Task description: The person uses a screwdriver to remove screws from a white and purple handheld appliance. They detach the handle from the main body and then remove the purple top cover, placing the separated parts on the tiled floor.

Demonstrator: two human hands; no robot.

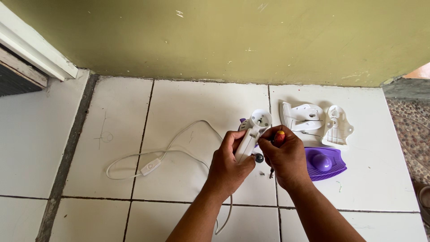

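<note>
My left hand [229, 163] grips a white plastic lamp arm [253, 132] with a round socket end pointing up. My right hand [284, 157] is closed around a screwdriver with a red and yellow handle [279, 136], its tip against the white arm. A white power cord [179, 150] with an inline switch [150, 166] runs from the arm across the tiled floor to the left. A small black round part [259, 157] and a dark screw [271, 172] lie on the tile below my hands.
Two white plastic shell pieces [302, 117] [337, 127] and a purple base with a dome [324, 162] lie on the white tiles to the right. An olive wall [233, 40] runs behind. A door frame [31, 49] stands at far left, a patterned mat [412, 134] at right.
</note>
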